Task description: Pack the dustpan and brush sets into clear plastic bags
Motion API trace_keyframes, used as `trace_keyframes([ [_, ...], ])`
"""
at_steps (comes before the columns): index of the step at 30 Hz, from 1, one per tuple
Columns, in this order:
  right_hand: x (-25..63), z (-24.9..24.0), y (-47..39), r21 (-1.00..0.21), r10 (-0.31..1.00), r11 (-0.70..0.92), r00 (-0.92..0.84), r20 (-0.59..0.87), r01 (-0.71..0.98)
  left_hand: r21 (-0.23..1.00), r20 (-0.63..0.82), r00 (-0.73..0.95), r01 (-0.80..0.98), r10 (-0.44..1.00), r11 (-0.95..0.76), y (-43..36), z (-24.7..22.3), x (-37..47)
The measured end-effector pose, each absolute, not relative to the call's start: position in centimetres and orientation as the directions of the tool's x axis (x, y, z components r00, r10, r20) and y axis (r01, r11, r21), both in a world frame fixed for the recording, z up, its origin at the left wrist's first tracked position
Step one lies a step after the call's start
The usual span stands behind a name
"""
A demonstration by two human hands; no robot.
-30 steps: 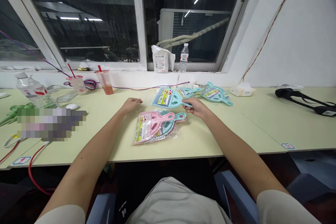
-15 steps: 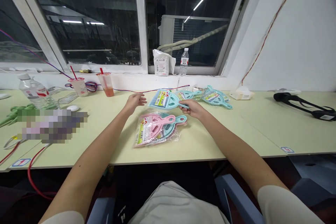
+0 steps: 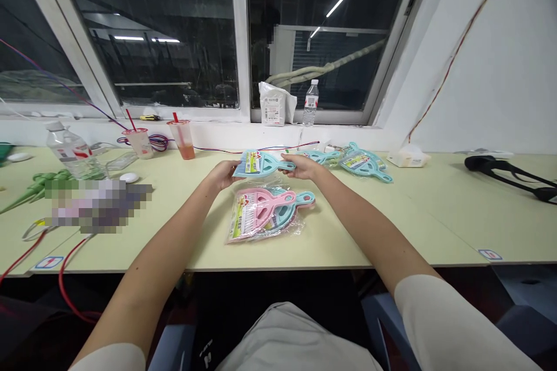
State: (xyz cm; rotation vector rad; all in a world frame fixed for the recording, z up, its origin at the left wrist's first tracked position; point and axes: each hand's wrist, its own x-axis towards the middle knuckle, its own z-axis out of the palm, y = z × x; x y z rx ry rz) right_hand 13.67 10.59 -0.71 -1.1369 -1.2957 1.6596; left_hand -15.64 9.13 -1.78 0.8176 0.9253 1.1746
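A light-blue dustpan and brush set (image 3: 265,163) with a printed label is held up over the table between my two hands. My right hand (image 3: 300,166) is closed around its handle end. At the brush end, my left hand (image 3: 223,175) grips the edge, its fingers partly hidden behind the set. Just below and nearer to me lies a pink dustpan and brush set (image 3: 261,208) in clear plastic wrap, on top of a blue one (image 3: 304,199). Beyond my right hand lie more blue sets (image 3: 364,162) on the table.
Two drink cups (image 3: 186,139) with red straws and a large water bottle (image 3: 69,148) stand at the left. A small bottle (image 3: 311,103) and a white package (image 3: 273,105) are on the sill. To the right lie a tissue pack (image 3: 409,156) and a black strapped item (image 3: 505,174).
My left hand has closed on the brush end of the blue set. The set, with my right hand on its handle, has shifted left. The view has turned slightly.
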Motion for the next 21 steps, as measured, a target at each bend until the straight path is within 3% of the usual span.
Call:
trace_keyframes([
  [5,12.7,-1.9,12.6,-0.971,0.982,-0.187,0.013,-0.187,0.151,0.912,-0.165,0.025,-0.377,0.986,0.162,9.8,-1.7,-16.7],
  [14,11.0,-4.3,14.3,-0.879,0.986,-0.119,-0.051,-0.161,0.462,0.903,-0.133,-0.073,-0.420,0.988,0.091,10.7,-2.2,-17.5],
  [21,10.2,-4.4,14.4,-0.860,0.993,-0.052,-0.064,-0.098,0.508,0.908,-0.122,-0.094,-0.413,0.988,0.072,10.4,-2.3,-17.4],
])
